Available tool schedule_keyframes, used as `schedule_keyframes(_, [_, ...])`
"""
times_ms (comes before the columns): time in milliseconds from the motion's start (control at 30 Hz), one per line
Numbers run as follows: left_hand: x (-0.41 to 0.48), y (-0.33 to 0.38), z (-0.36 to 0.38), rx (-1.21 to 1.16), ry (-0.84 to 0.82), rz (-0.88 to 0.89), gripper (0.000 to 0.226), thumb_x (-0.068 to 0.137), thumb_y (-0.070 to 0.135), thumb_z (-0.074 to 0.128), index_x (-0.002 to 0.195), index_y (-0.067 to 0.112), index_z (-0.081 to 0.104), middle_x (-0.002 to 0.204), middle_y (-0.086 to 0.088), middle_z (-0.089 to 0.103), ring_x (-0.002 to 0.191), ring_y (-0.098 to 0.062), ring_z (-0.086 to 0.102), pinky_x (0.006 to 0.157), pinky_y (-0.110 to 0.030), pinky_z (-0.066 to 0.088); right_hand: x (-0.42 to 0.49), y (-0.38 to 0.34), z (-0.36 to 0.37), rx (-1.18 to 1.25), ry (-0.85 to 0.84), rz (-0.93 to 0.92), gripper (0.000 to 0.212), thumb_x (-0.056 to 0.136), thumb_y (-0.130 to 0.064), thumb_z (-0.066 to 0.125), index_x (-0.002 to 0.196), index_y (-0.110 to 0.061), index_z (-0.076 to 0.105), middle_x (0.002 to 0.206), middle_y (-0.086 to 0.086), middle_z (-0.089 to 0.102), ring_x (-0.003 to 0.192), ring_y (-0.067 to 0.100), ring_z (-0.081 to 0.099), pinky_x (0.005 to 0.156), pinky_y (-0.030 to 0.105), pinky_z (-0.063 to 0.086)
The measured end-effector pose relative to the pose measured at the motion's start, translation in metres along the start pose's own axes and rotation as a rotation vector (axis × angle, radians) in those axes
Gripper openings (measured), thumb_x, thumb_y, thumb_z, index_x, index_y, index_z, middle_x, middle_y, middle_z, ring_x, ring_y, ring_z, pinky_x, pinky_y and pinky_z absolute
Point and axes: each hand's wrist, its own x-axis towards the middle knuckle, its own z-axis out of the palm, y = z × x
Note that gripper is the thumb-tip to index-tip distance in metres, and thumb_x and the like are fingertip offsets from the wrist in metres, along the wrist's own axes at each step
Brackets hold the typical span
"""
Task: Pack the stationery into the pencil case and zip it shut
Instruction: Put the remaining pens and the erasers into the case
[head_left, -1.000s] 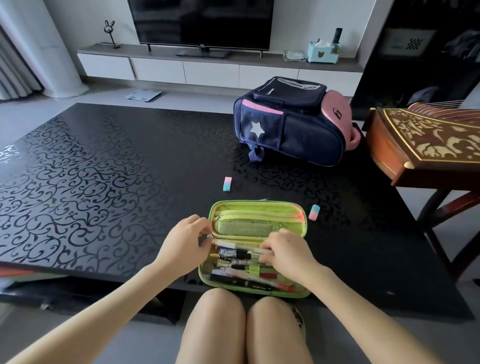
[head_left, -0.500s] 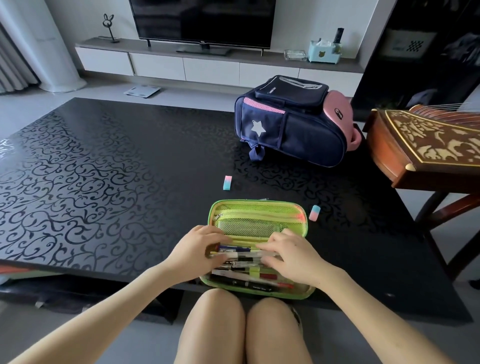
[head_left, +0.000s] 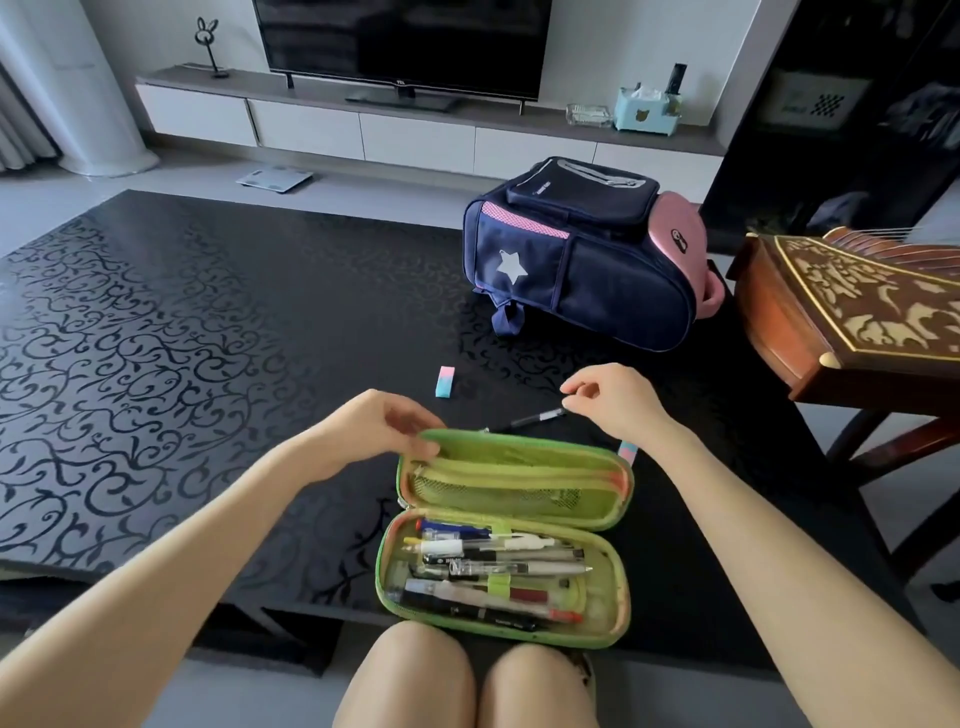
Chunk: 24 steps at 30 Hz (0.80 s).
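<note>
Left hand (head_left: 384, 423): my fingers pinch the pencil case (head_left: 519, 457) lid's corner.
Right hand (head_left: 610, 400): curled at the black pen (head_left: 524, 420) end; grip unclear.

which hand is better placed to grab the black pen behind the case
Right. The right hand hovers at the end of the black pen; the left hand grips the pencil case lid.

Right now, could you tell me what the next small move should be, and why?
Probably the right hand should pinch the black pen lying just beyond the pencil case and bring it in. Its fingertips are at the pen's end, the left hand holds the lid's rim, and the case lies open with pens inside.
</note>
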Motion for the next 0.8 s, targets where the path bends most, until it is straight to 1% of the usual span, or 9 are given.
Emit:
schedule_keyframes(167, [-0.028,0.012,-0.004,0.203,-0.194,0.141,0.032,0.055,0.013,0.087,0.077,0.026,0.069,0.089,0.006,0.071,0.067,0.0,0.061,0.063,-0.012,0.047,0.041,-0.006,0.026,-0.359,-0.345,-0.084,0.048,0.077,-0.034,0.071,0.122,-0.026,0.056,0.118,0.001,0.059,0.113,0.024,0.049,0.091,0.036,0.044])
schedule_keyframes(200, [-0.031,0.012,-0.002,0.231,-0.206,0.15,0.032,0.056,0.012,0.087,0.077,0.026,0.068,0.09,0.009,0.07,0.069,-0.001,0.06,0.064,-0.012,0.047,0.045,-0.005,0.033,-0.416,-0.37,-0.098,0.045,0.076,-0.033,0.071,0.118,-0.026,0.056,0.118,0.001,0.058,0.114,0.024,0.048,0.089,0.036,0.044])
schedule_keyframes(300, [-0.033,0.009,-0.001,0.237,-0.191,0.148,0.032,0.057,0.012,0.087,0.078,0.028,0.068,0.09,0.015,0.066,0.07,-0.001,0.059,0.064,-0.011,0.046,0.05,-0.002,0.045,-0.416,-0.377,-0.122,0.016,0.079,-0.026,0.068,0.093,-0.023,0.061,0.105,-0.001,0.063,0.103,0.021,0.056,0.076,0.03,0.043])
schedule_keyframes(367, [-0.031,0.008,0.0,0.19,-0.171,0.147,0.031,0.058,0.01,0.086,0.08,0.023,0.07,0.091,0.012,0.068,0.067,0.0,0.06,0.063,-0.011,0.047,0.045,-0.002,0.042,-0.351,-0.351,-0.134,0.009,0.082,-0.025,0.065,0.09,-0.021,0.064,0.096,-0.004,0.064,0.094,0.019,0.059,0.073,0.028,0.042])
schedule_keyframes(467, [-0.023,0.004,0.0,0.149,-0.057,0.144,0.026,0.065,0.014,0.082,0.087,0.022,0.071,0.092,0.009,0.07,0.07,-0.002,0.064,0.066,-0.012,0.049,0.03,0.0,0.021,-0.126,-0.195,-0.112,0.009,0.08,-0.026,0.067,0.087,-0.021,0.069,0.081,-0.01,0.062,0.083,0.016,0.06,0.073,0.03,0.045])
schedule_keyframes(533, [-0.014,-0.002,0.002,0.257,0.067,0.159,0.022,0.073,0.021,0.077,0.093,0.027,0.07,0.086,0.009,0.07,0.076,-0.002,0.064,0.07,-0.015,0.049,0.013,0.001,0.001,0.035,-0.075,-0.121,0.005,0.078,-0.024,0.07,0.083,-0.022,0.07,0.074,-0.013,0.063,0.071,0.009,0.059,0.071,0.031,0.047])
schedule_keyframes(600, [-0.004,-0.007,0.007,0.369,0.17,0.154,0.02,0.08,0.022,0.071,0.1,0.024,0.069,0.086,0.011,0.067,0.076,-0.004,0.062,0.069,-0.015,0.045,-0.012,-0.003,-0.021,0.182,-0.033,-0.148,0.004,0.077,-0.023,0.072,0.08,-0.025,0.07,0.073,-0.011,0.065,0.059,0.004,0.056,0.063,0.033,0.049])
schedule_keyframes(700, [0.009,-0.011,0.018,0.408,0.279,0.095,0.018,0.085,0.017,0.063,0.101,0.016,0.07,0.091,0.004,0.066,0.08,-0.01,0.057,0.07,-0.018,0.038,-0.06,-0.014,-0.038,0.221,-0.117,-0.212,0.007,0.075,-0.023,0.074,0.078,-0.028,0.071,0.072,-0.01,0.066,0.055,0.001,0.058,0.06,0.026,0.049])
schedule_keyframes(800, [0.017,-0.014,0.024,0.379,0.34,0.025,0.019,0.087,0.017,0.059,0.103,0.013,0.069,0.101,-0.001,0.069,0.087,-0.011,0.056,0.077,-0.02,0.037,-0.099,-0.021,-0.018,-0.014,-0.261,-0.279,0.004,0.075,-0.031,0.072,0.078,-0.029,0.073,0.071,-0.018,0.063,0.071,0.0,0.055,0.068,0.02,0.04])
